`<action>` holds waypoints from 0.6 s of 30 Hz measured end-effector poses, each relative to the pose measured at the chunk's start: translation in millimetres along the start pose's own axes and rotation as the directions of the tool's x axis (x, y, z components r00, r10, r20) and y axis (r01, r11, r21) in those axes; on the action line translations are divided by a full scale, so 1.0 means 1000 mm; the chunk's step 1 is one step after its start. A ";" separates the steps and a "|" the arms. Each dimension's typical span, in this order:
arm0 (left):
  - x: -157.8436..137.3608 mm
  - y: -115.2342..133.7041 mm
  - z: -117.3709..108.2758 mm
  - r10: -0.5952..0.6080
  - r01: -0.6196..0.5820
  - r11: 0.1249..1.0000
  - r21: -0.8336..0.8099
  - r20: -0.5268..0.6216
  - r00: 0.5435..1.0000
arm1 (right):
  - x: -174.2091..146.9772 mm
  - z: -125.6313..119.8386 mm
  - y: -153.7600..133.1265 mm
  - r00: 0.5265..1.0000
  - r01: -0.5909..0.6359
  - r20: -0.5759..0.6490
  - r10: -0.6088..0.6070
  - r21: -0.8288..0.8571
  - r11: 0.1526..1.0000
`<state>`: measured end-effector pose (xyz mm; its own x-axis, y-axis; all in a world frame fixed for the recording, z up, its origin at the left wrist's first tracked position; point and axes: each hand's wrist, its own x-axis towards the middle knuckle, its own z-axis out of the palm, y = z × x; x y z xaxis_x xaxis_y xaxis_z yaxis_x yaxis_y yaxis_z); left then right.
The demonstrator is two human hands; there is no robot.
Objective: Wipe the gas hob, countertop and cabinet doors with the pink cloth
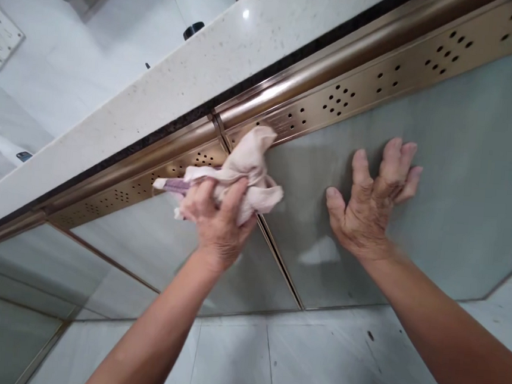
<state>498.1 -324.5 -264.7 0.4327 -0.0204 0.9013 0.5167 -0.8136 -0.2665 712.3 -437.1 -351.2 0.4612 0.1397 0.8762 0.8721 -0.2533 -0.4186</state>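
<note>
Cloth: pinkish-white crumpled fabric cloth (pixel 254 162) with a purple part (pixel 176 185), bunched inside the left grip (pixel 220 222) and spilling out beyond its fingertips; the purple part pokes out to the left of that grip

Left grip: curled and clenched around the cloth, thumb and fingers sunk in its folds; it stands over the door seam, just below the perforated strip

Right grip: bare right hand, the right grip (pixel 368 214), released and holding nothing, fingers spread on the grey-green glossy door panel (pixel 463 174), well apart from the cloth, which lies to its left

Perforated strip: long flat bronze metal strip with small round holes (pixel 366 88), running above both grips; the cloth overlaps it, though the contact between them is hidden

Door seam: narrow bronze-edged vertical seam (pixel 279 260), coming out from under the cloth and passing down to the right of the left grip

Rail: rounded shiny bronze metal rail (pixel 311 71), above the strip and both grips

Desk: white speckled stone desk (pixel 180 84), farther above the left grip

Floor: pale tiled floor (pixel 241 358), below both grips
</note>
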 end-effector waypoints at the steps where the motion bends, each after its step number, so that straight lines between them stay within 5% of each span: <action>1: 0.000 0.013 0.006 0.031 -0.031 0.999 -0.021 0.012 0.999 | 0.000 0.000 0.000 1.000 0.000 -0.005 0.000 -0.003 1.000; 4: -0.030 0.036 0.021 0.177 -0.176 0.982 -0.062 0.016 0.984 | 0.000 0.002 0.001 1.000 -0.001 -0.012 0.001 -0.017 1.000; 9: -0.144 0.029 0.036 0.433 -0.424 0.902 -0.088 0.177 0.884 | 0.000 0.008 0.009 0.986 0.119 -0.121 -0.115 0.023 0.993; 13: -0.223 0.003 0.030 0.595 -0.583 0.788 -0.199 0.489 0.638 | -0.001 0.010 0.011 0.972 0.177 -0.160 -0.173 0.012 0.984; 15: -0.238 -0.010 0.023 0.617 -0.602 0.761 -0.243 0.557 0.556 | -0.001 0.010 0.011 0.973 0.175 -0.158 -0.171 0.013 0.984; 16: -0.239 -0.015 0.019 0.611 -0.596 0.765 -0.245 0.567 0.552 | -0.001 0.010 0.011 0.972 0.174 -0.161 -0.170 0.010 0.985; 18: -0.224 -0.021 0.011 0.562 -0.543 0.811 -0.215 0.544 0.624 | -0.001 0.011 0.012 0.971 0.176 -0.165 -0.174 0.000 0.984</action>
<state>398.7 -296.5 -464.5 0.9617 -0.1541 0.2267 0.0250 -0.7742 -0.6325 724.0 -429.7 -360.3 0.2691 0.0222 0.9628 0.9397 -0.2250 -0.2575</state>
